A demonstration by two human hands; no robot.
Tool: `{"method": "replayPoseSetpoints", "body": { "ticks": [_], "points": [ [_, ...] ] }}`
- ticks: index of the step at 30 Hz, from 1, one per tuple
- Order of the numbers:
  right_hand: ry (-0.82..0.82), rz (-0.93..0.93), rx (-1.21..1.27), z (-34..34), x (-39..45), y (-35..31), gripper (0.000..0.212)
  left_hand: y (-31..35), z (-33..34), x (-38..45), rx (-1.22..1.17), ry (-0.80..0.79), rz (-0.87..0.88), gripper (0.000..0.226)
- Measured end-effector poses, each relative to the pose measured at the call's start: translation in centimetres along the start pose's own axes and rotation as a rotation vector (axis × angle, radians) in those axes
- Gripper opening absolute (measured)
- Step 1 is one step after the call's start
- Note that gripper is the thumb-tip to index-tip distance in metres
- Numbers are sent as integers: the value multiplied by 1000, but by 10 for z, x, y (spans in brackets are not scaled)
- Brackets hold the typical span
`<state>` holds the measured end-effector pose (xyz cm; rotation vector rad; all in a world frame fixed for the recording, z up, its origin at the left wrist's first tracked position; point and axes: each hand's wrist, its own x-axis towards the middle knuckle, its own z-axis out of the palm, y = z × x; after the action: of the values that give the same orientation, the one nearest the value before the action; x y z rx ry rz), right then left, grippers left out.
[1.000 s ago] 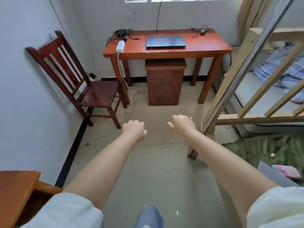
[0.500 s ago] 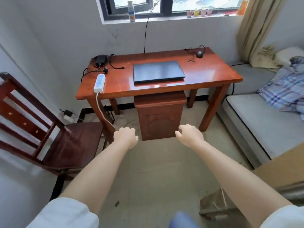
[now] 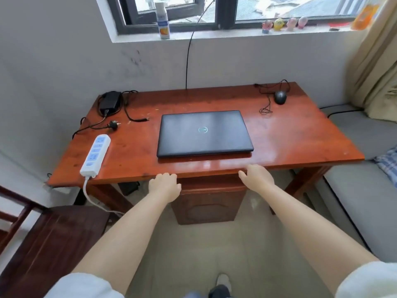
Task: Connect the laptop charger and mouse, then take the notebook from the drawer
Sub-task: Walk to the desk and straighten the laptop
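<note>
A closed black laptop (image 3: 204, 132) lies in the middle of the red-brown desk (image 3: 290, 136). At the back left sits the black charger brick (image 3: 110, 101), its wall plug (image 3: 113, 125) and barrel tip (image 3: 147, 119) lying loose. A white power strip (image 3: 95, 155) rests along the front left edge. A black wired mouse (image 3: 280, 97) with a loose cable is at the back right. A wooden drawer cabinet (image 3: 207, 203) stands under the desk, shut. My left hand (image 3: 164, 184) and my right hand (image 3: 256, 177) hover at the desk's front edge, fingers loosely curled, holding nothing.
A dark wooden chair (image 3: 43, 239) stands at the lower left. A bed with a grey mattress (image 3: 363, 190) runs along the right. A curtain (image 3: 378, 61) hangs at the right. The windowsill holds a spray can (image 3: 163, 20) and small figurines (image 3: 283, 24).
I have walked up to the desk; it now fills the view. Both hands rose from over the floor to the desk's front edge.
</note>
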<state>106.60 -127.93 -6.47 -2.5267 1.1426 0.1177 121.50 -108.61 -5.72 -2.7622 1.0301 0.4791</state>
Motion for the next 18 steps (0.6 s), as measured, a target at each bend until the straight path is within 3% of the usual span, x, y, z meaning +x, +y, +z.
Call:
{"method": "replayPoseSetpoints", "body": {
  "ticks": [6,11,18],
  "points": [
    [3,41,13,-6,106,-10,36,3,-20,95,-154,57,-89,37],
    [-26,188,13,-5,180,-9,44,-14,-38,182,-316,91,-206,43],
    [-64,461,326,-2,274,-9,64,-34,-36,285,-647,-13,-482,63]
  ]
}}
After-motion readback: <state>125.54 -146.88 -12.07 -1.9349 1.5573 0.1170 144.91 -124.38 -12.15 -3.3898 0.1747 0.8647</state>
